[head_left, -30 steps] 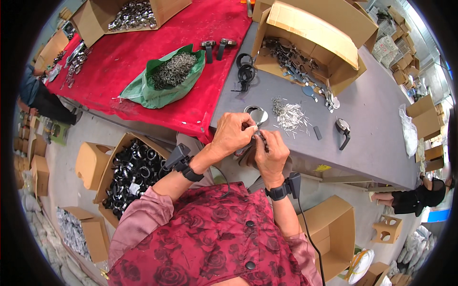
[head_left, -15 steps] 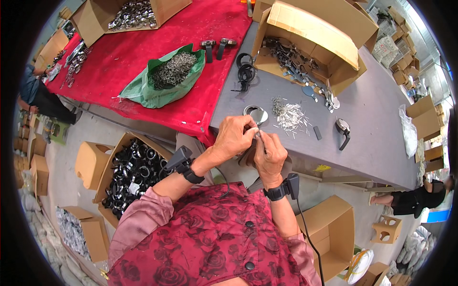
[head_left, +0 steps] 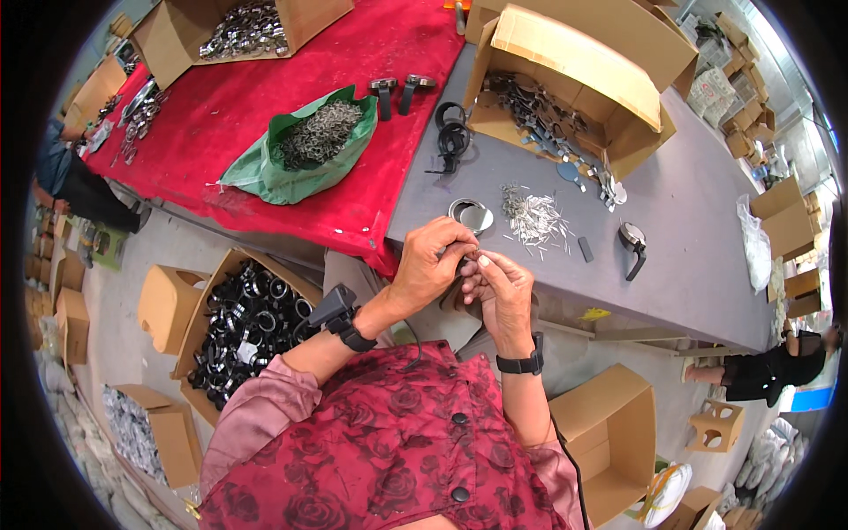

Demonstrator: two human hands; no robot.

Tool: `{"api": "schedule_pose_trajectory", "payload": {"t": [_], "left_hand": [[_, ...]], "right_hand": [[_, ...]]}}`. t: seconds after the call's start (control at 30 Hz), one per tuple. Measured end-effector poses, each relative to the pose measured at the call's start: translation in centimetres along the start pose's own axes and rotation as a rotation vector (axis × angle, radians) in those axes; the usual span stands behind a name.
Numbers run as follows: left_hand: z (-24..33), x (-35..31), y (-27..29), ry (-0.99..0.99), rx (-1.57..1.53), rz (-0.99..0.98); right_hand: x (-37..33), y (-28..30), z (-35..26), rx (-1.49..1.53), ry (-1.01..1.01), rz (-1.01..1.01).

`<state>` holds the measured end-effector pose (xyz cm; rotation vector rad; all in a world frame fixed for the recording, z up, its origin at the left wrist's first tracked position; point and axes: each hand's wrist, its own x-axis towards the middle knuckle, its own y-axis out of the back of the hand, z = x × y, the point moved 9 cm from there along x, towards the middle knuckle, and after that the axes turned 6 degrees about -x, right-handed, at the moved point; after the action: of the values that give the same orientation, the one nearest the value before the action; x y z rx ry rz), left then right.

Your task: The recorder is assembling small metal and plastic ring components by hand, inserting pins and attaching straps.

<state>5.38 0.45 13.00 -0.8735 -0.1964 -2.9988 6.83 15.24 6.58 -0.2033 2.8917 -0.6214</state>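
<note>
Close in front of me, over the near edge of the grey table (head_left: 698, 291), both hands meet at the fingertips. My left hand (head_left: 431, 265) is closed in a pinch around a small dark piece, mostly hidden by the fingers. Thumb and forefinger of my right hand (head_left: 505, 293) pinch at the same spot, its other fingers loosely curled. Just beyond them lies a round metal case with a shiny disc (head_left: 475, 218). To its right is a loose pile of thin silvery pins (head_left: 535, 219), with a short dark strip (head_left: 586, 249) beside it.
A watch (head_left: 631, 237) lies on the right. Behind stands a carton (head_left: 574, 49) spilling metal parts. A green bag (head_left: 265, 168) of small metal pieces sits on red cloth (head_left: 203, 132). At lower left, a box (head_left: 190, 336) holds black watch parts. Other people are at both sides.
My right hand has turned and its fingers have loosened a little, with thumb and forefinger still at the left fingertips. My left hand stays almost in place.
</note>
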Motion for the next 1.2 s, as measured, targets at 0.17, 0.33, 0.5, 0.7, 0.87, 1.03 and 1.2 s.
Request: {"api": "schedule_pose_trajectory", "payload": {"t": [0.17, 0.33, 0.5, 0.7, 0.87, 1.03, 1.2], "left_hand": [[0.5, -0.4, -0.1, -0.057, 0.003, 0.006], [1.4, -0.8, -0.1, -0.125, 0.040, 0.008], [1.7, -1.1, -0.1, -0.138, 0.013, 0.009], [2.3, -1.4, -0.1, -0.211, 0.083, -0.005], [0.7, -1.6, 0.2, -0.050, -0.041, 0.038], [0.8, -1.6, 0.2, -0.046, -0.041, 0.038], [0.9, -1.7, 0.2, -0.085, -0.014, 0.045]], "right_hand": [[-0.1, -0.1, 0.4, 0.046, -0.025, -0.037], [-0.5, -0.2, 1.0, 0.127, -0.091, -0.042], [-0.9, -0.1, 1.7, 0.206, -0.141, -0.054], [-1.2, -0.3, 1.8, 0.206, -0.135, -0.036], [-1.2, -0.5, 1.9, 0.225, -0.149, -0.053], [-1.2, -0.6, 1.8, 0.216, -0.130, -0.055], [-1.2, -0.5, 2.0, 0.224, -0.125, -0.042]]}}
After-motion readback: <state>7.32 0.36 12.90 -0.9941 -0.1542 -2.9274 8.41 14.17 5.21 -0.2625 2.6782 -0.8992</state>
